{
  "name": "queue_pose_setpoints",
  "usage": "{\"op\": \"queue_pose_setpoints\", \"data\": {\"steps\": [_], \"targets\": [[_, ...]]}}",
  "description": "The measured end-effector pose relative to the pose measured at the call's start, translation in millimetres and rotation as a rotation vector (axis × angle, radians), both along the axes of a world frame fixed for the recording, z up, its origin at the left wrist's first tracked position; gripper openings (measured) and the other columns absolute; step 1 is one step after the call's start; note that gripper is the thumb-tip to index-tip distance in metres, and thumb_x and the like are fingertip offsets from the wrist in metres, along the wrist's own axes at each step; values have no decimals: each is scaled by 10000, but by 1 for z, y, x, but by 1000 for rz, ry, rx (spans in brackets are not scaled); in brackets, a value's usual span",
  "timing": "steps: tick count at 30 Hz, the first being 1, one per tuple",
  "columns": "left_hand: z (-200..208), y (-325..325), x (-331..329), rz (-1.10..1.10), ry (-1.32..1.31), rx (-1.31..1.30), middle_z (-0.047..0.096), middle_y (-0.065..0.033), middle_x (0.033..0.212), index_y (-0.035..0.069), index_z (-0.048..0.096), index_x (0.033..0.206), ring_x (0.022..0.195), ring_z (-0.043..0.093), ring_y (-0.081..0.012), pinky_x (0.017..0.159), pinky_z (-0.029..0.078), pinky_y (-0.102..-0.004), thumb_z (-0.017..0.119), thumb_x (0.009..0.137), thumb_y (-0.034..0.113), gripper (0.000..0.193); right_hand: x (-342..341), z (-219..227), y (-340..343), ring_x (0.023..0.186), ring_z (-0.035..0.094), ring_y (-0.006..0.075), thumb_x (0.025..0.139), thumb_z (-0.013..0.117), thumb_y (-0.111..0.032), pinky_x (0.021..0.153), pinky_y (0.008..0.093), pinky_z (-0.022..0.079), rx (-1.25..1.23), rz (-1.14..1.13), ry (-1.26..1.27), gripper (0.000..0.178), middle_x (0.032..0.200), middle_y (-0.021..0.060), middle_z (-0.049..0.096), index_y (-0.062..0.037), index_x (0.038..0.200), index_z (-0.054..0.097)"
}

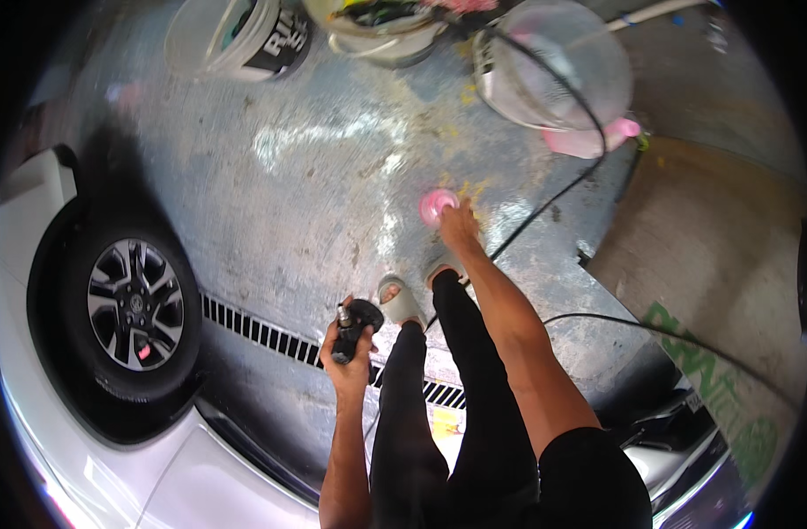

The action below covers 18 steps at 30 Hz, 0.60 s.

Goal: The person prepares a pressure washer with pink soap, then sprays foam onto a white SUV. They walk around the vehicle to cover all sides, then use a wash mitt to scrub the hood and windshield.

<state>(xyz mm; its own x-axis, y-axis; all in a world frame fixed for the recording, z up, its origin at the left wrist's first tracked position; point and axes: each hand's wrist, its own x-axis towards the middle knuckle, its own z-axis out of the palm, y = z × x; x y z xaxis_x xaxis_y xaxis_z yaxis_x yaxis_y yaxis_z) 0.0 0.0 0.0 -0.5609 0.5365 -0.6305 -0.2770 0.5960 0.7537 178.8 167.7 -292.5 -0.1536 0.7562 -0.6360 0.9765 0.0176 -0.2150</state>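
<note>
Head view: my left hand point(350, 353) has its fingers clamped on a black power tool point(355, 328), held above the floor drain grate point(262, 333). My right hand point(459, 225) touches a pink round pad point(438, 205) lying on the wet concrete floor point(315, 176); right fingers' state unclear

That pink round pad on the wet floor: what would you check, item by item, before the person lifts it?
1. Right hand on the pink pad: ok, fingers touch its edge.
2. Grip closed around the pad: cannot tell.
3. Left hand secure on the black tool: ok, fingers wrapped around it.
4. Black cable clear of the reaching arm: not ok, it runs right beside it.
5. Footing: cannot tell; the concrete floor looks wet and shiny.
6. Car wheel clear of the hands: ok, off to the left.
</note>
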Motion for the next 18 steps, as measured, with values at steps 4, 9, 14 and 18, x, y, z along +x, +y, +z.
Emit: {"op": "queue_pose_setpoints", "data": {"steps": [4,9,14,18], "targets": [[40,-24,-16,-61,42,57,685,-32,977,53,610,1351,595,580,-69,526,466,-220,712,868,0,497,87,131,-46,1061,612,476,974,559,-311,955,532,498,118,-201,81,250,1269,301,537,-92,990,681],[137,-36,-55,-281,127,108,668,-54,989,52,603,1356,624,578,-88,533,495,-232,698,874,-1,495,194,393,-129,995,653,436,907,715,-290,847,509,538,294,-572,183,155,1278,212,555,-162,993,710],[200,-14,-47,-422,175,305,649,-36,870,68,607,1345,541,546,-87,460,425,-228,698,880,37,476,301,636,-189,1036,679,365,937,669,-195,906,446,548,628,-567,60,144,1074,184,717,-83,975,752],[246,0,-23,-443,198,384,640,-52,825,16,613,1230,524,553,-106,457,422,-238,696,883,43,358,377,785,-237,828,737,349,949,682,-263,778,432,575,626,-942,-146,245,889,203,739,-59,1064,757]]}}
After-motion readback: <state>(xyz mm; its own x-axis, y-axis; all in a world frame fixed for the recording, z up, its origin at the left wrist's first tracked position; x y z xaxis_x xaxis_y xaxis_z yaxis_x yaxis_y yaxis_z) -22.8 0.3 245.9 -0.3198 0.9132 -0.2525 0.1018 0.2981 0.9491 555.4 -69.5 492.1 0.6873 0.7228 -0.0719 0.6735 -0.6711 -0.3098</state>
